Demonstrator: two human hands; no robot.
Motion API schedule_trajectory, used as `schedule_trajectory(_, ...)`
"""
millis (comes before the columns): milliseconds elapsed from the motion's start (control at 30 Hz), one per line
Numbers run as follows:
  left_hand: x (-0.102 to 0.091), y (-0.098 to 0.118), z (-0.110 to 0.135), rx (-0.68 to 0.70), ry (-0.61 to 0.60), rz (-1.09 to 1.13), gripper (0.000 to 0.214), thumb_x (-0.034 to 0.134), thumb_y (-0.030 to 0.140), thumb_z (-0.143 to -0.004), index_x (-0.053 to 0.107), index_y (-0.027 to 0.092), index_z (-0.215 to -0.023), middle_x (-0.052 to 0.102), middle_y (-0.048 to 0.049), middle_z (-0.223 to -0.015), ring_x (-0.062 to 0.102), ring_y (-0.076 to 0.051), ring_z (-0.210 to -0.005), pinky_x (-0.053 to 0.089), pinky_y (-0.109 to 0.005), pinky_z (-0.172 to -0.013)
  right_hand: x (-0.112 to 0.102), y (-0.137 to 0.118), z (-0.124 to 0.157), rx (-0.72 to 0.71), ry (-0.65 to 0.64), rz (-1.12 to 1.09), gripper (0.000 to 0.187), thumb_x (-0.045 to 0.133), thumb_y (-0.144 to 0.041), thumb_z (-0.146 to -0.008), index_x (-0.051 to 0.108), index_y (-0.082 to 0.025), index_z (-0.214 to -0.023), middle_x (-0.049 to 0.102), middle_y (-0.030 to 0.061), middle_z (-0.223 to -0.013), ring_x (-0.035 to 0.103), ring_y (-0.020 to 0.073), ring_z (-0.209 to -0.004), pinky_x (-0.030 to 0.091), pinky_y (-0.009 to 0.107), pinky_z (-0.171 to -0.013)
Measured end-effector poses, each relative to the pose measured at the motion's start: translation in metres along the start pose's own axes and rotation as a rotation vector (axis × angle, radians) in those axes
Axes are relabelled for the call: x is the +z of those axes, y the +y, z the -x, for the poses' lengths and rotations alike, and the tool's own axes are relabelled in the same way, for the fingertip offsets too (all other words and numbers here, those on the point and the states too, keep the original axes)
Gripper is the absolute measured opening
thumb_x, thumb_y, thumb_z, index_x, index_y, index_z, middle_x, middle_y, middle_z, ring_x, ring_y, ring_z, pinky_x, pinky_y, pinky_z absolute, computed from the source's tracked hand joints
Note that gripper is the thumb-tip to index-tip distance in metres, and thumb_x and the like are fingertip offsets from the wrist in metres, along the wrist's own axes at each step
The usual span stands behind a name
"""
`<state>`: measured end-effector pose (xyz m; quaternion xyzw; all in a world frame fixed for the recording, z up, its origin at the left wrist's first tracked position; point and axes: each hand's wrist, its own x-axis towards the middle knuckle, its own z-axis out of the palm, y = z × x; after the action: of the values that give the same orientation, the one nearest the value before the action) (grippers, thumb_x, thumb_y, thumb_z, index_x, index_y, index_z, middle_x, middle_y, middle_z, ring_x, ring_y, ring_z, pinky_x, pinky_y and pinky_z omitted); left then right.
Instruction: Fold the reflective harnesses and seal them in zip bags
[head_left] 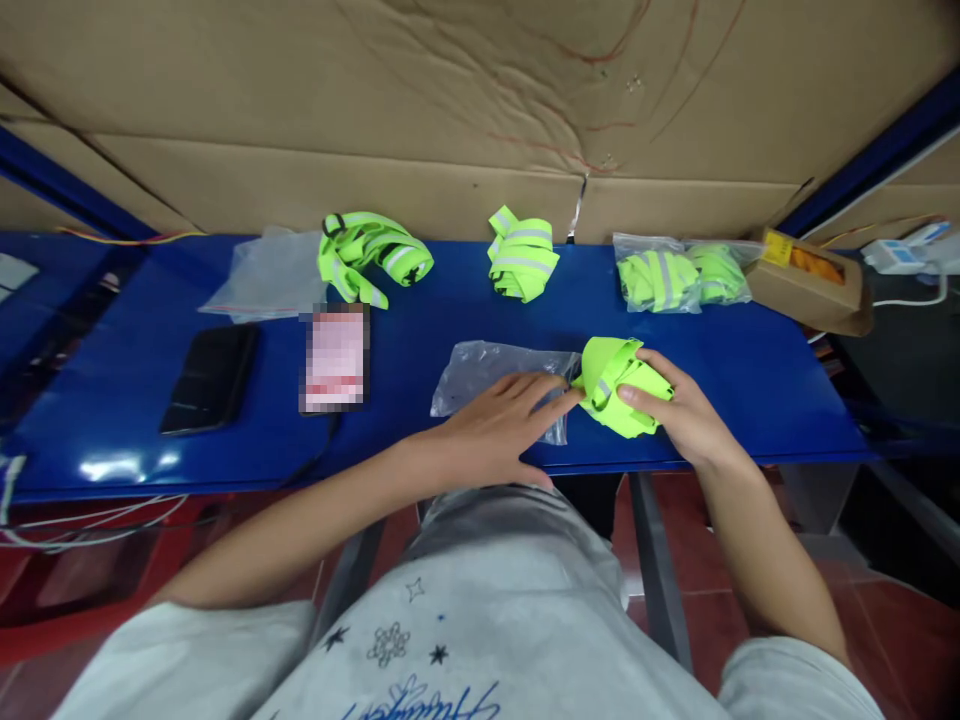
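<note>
My right hand point(679, 412) is closed round a folded neon-green reflective strap bundle point(613, 378) near the front edge of the blue table point(120, 400). My left hand point(499, 428) lies flat with fingers stretched out on a clear plastic bag point(487, 372), its fingertips touching the bag's opening beside the bundle. The bundle sits right at the bag's right end.
Two loose green strap bundles point(371, 255) point(523, 258) lie at the back, with a bagged one point(679, 275) and a cardboard box point(814, 280) to the right. Empty clear bags point(259, 280), a black phone point(210, 375) and a blurred card point(334, 358) lie left. Cardboard wall behind.
</note>
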<state>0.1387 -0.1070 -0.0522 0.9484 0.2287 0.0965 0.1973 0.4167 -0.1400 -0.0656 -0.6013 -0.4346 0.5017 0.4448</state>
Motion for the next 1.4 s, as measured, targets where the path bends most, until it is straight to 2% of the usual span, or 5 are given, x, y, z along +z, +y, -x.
schedule_trajectory(167,0.005,-0.024,-0.022,-0.033,0.027,-0.055,0.126,0.094,0.059,-0.065,0.022,0.026,-0.163,0.014,-0.0229,-0.175,0.005,-0.04,-0.165,0.01,-0.063,-0.132,-0.011,0.008,0.0,0.044,0.114,-0.128,0.069,0.098,-0.044,-0.061,0.071,-0.03,-0.122,0.077,-0.0001,-0.112,0.072,0.0201,-0.092,0.059,0.029,-0.079)
schedule_trajectory(400,0.001,-0.039,-0.03,-0.052,0.079,0.057,0.126,0.09,0.055,-0.073,0.009,0.031,-0.166,0.043,-0.0171,-0.164,0.041,-0.036,-0.152,0.011,-0.065,-0.13,-0.003,0.001,-0.004,0.087,-0.059,-0.048,0.064,0.095,-0.047,-0.066,0.072,-0.028,-0.123,0.078,0.0022,-0.108,0.073,0.0237,-0.094,0.061,0.033,-0.08)
schedule_trajectory(767,0.007,-0.052,-0.023,-0.023,0.107,0.112,0.125,0.082,0.073,-0.072,0.018,0.026,-0.168,0.03,-0.0208,-0.171,0.024,-0.041,-0.16,-0.001,-0.069,-0.13,0.009,-0.043,-0.038,0.064,-0.452,0.513,0.058,0.088,-0.054,-0.074,0.076,-0.028,-0.124,0.076,0.0051,-0.124,0.071,0.03,-0.11,0.059,0.033,-0.086)
schedule_trajectory(1133,0.02,-0.068,-0.03,-0.021,0.283,0.019,0.061,0.079,0.053,-0.088,0.062,0.025,-0.14,0.06,-0.0128,-0.148,0.049,-0.031,-0.143,0.014,-0.057,-0.128,0.012,-0.061,-0.051,0.145,-0.523,0.565,0.058,0.087,-0.061,-0.072,0.079,-0.025,-0.117,0.078,0.0048,-0.118,0.071,0.0289,-0.11,0.057,0.034,-0.089)
schedule_trajectory(1400,0.01,-0.054,-0.03,-0.233,0.294,0.315,0.041,0.085,0.051,-0.08,0.074,0.018,-0.101,0.072,-0.0051,-0.094,0.065,-0.023,-0.091,0.048,-0.036,-0.086,0.003,-0.06,-0.059,0.124,-0.54,0.696,0.055,0.086,-0.061,-0.074,0.08,-0.028,-0.117,0.077,0.0041,-0.122,0.07,0.0323,-0.114,0.057,0.032,-0.089)
